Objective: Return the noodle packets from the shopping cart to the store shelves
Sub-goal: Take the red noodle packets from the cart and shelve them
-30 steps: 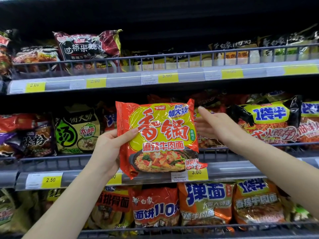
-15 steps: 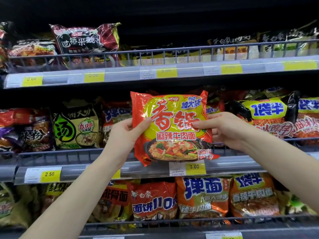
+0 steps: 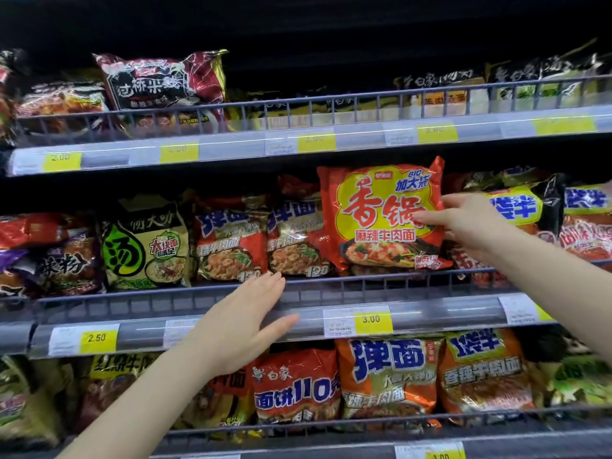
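Observation:
A red noodle packet (image 3: 374, 220) with a yellow label stands upright on the middle shelf (image 3: 447, 313), behind the wire rail, in front of other packets. My right hand (image 3: 470, 226) pinches its right edge, thumb lying on the front. My left hand (image 3: 241, 323) is off the packet, lower left of it, fingers straight and spread in front of the shelf's price strip, holding nothing.
Rows of other noodle packets fill the top shelf (image 3: 364, 140), the middle shelf and the bottom shelf (image 3: 331, 425). Orange-brown packets (image 3: 265, 240) stand just left of the red one, a black and yellow packet (image 3: 523, 207) to its right. Yellow price tags (image 3: 371, 319) line the rails.
The red packet went up and right, from in front of the rail onto the middle shelf. My left hand let go of it and dropped lower; my right hand stayed on its right edge.

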Action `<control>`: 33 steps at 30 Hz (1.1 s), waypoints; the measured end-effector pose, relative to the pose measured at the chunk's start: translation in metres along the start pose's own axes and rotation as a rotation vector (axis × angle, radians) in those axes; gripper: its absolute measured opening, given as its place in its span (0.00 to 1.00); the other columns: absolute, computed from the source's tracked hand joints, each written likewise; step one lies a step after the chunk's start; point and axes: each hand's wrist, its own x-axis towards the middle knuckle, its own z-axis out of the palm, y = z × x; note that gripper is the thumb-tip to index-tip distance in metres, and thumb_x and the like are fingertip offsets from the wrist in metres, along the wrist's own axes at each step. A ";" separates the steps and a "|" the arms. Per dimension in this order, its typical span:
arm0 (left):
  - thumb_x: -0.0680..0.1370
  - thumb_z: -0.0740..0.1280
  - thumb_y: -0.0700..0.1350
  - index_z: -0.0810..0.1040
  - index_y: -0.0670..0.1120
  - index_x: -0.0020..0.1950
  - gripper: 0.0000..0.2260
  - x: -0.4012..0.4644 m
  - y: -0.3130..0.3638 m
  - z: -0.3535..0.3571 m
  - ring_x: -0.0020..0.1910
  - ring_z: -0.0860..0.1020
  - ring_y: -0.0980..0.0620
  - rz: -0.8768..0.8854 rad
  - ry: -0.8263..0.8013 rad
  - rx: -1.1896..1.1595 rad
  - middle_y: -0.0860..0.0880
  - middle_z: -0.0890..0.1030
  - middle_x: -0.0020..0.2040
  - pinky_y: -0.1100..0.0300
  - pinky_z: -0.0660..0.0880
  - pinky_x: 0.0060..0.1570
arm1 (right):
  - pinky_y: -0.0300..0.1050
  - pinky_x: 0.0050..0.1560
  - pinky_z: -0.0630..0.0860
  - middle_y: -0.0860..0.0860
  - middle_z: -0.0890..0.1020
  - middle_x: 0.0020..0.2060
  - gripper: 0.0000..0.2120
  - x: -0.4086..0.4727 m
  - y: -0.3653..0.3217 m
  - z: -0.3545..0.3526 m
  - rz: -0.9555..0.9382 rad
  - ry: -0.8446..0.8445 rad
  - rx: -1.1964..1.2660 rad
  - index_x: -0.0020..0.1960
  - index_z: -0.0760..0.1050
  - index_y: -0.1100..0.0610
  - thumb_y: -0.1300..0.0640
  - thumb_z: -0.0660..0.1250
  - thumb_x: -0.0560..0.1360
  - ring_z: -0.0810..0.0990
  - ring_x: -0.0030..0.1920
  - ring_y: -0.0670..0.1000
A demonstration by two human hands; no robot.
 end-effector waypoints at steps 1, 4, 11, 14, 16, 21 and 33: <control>0.62 0.30 0.76 0.47 0.53 0.77 0.49 -0.001 0.000 0.000 0.71 0.42 0.67 0.001 0.002 -0.011 0.62 0.45 0.74 0.68 0.40 0.69 | 0.40 0.37 0.76 0.54 0.83 0.43 0.12 0.001 0.001 0.000 -0.004 0.003 -0.023 0.54 0.77 0.62 0.65 0.71 0.71 0.82 0.41 0.50; 0.63 0.31 0.76 0.47 0.53 0.77 0.48 -0.001 -0.001 0.000 0.72 0.43 0.66 -0.005 -0.003 -0.030 0.60 0.47 0.76 0.68 0.40 0.69 | 0.42 0.39 0.77 0.55 0.83 0.45 0.14 0.004 0.006 0.003 -0.017 0.015 -0.115 0.57 0.77 0.62 0.64 0.71 0.71 0.82 0.40 0.50; 0.63 0.32 0.77 0.48 0.54 0.77 0.48 0.001 -0.002 0.002 0.71 0.42 0.68 -0.010 0.015 -0.076 0.63 0.47 0.74 0.70 0.40 0.68 | 0.47 0.43 0.78 0.55 0.83 0.43 0.13 0.008 0.010 0.008 0.010 -0.006 -0.268 0.58 0.77 0.62 0.62 0.70 0.73 0.82 0.41 0.52; 0.65 0.36 0.75 0.48 0.54 0.77 0.44 0.002 -0.001 0.002 0.70 0.42 0.68 -0.018 0.023 -0.088 0.62 0.48 0.75 0.70 0.40 0.68 | 0.52 0.51 0.78 0.57 0.83 0.48 0.14 0.010 0.011 0.011 0.028 -0.029 -0.319 0.58 0.76 0.62 0.61 0.69 0.74 0.83 0.47 0.56; 0.63 0.34 0.76 0.49 0.54 0.77 0.47 0.002 -0.001 0.002 0.70 0.42 0.68 -0.022 0.033 -0.108 0.64 0.47 0.74 0.70 0.41 0.68 | 0.54 0.55 0.78 0.58 0.83 0.50 0.14 0.011 0.011 0.013 0.043 -0.041 -0.350 0.59 0.76 0.62 0.61 0.69 0.75 0.82 0.49 0.58; 0.59 0.32 0.79 0.49 0.55 0.77 0.51 0.000 0.001 0.002 0.69 0.41 0.69 -0.030 0.051 -0.145 0.66 0.44 0.70 0.70 0.41 0.67 | 0.48 0.46 0.76 0.56 0.81 0.47 0.07 0.012 0.014 0.014 0.045 -0.044 -0.471 0.53 0.74 0.60 0.59 0.67 0.76 0.80 0.43 0.54; 0.61 0.33 0.78 0.50 0.54 0.77 0.49 -0.001 0.000 0.001 0.71 0.43 0.67 -0.022 0.032 -0.146 0.61 0.50 0.76 0.68 0.43 0.68 | 0.40 0.25 0.63 0.53 0.69 0.28 0.16 0.008 0.011 0.025 -0.004 0.120 -1.089 0.32 0.64 0.60 0.64 0.65 0.75 0.68 0.27 0.50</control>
